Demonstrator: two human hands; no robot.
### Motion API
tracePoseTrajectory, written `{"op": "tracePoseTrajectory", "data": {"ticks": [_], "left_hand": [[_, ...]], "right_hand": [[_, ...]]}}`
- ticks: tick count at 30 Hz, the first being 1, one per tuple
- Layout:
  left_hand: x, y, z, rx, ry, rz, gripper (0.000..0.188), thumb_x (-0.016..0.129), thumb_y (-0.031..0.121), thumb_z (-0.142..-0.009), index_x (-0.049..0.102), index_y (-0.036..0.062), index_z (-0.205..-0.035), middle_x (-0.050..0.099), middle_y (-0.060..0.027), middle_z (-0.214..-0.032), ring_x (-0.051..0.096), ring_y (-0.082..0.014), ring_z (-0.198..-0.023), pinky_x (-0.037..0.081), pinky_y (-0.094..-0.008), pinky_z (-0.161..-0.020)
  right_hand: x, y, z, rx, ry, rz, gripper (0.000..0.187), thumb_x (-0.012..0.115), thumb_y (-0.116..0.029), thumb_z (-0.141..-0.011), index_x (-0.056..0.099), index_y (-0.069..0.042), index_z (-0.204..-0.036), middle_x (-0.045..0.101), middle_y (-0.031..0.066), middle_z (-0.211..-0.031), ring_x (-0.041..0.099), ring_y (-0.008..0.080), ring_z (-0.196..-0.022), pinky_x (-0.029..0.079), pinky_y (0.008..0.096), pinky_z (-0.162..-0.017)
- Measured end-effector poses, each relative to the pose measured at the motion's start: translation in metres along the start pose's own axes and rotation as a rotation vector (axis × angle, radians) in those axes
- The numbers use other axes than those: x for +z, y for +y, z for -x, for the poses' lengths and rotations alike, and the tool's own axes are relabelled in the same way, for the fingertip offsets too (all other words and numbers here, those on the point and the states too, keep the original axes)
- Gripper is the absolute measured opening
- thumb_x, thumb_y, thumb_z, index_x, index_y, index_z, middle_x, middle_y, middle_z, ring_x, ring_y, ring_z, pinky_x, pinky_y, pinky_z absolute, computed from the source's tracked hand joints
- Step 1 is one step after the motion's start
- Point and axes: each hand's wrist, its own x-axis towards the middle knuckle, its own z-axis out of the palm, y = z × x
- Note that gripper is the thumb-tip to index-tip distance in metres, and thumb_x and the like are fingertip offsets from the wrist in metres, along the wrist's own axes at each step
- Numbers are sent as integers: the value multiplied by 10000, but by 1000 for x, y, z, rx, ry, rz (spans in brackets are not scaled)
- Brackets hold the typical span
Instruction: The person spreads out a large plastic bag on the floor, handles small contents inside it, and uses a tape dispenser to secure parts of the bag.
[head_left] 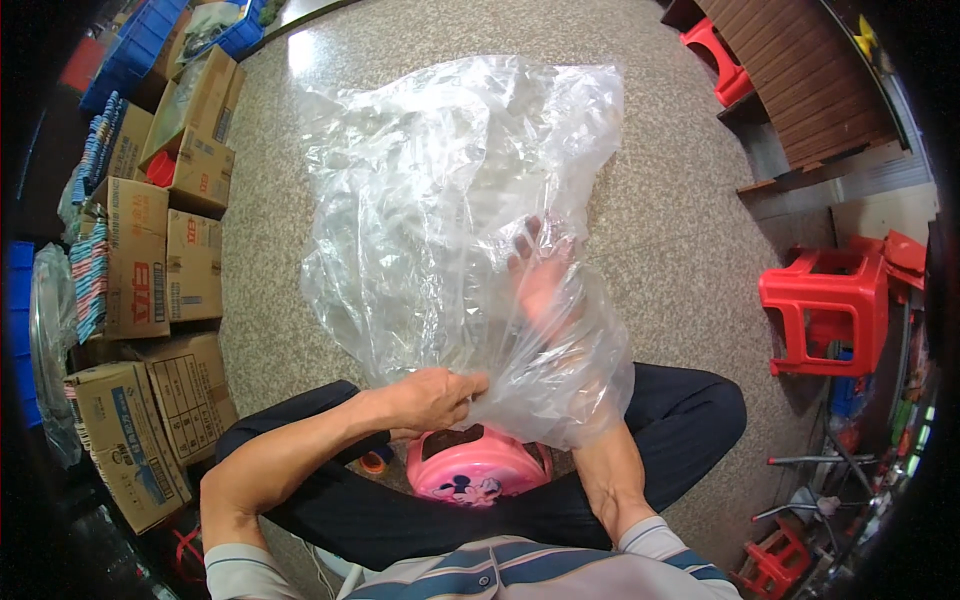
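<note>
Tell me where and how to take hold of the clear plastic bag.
Probably best to pinch the bag's near edge, coming from the person's side. The left hand pinches it there, and the right hand shows through the thin film, so the mouth seems to face the person.

Right hand (545,280) veiled by clear plastic bag (430,170), pink stool (500,460) partly hidden by trousers (685,410), shirt (560,572) cut off below

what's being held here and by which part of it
The clear plastic bag: the left hand pinches it by its near edge. The right hand is inside the bag, fingers apart, with no visible grip.
</note>
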Motion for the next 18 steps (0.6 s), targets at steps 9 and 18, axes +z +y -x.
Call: {"op": "tracePoseTrajectory", "data": {"ticks": [9,18], "left_hand": [[2,-12,1,-117,-64,85,312,589,79,-918,558,58,-1228,684,-233,-838,704,-436,-827,538,-513,-716],[-89,-31,-6,-371,665,776,566,532,516,-1063,649,-25,-1183,691,-84,-951,657,-183,-906,540,-339,-815]], "right_hand": [[-18,16,8,131,-534,-464,537,528,-524,-1048,527,-206,-1480,572,40,-1427,565,271,-1257,455,488,-1074],[8,-10,41,278,-744,-634,696,346,-647,-1060,421,-180,-1570,420,149,-1612,432,447,-1426,344,656,-1158]]}}
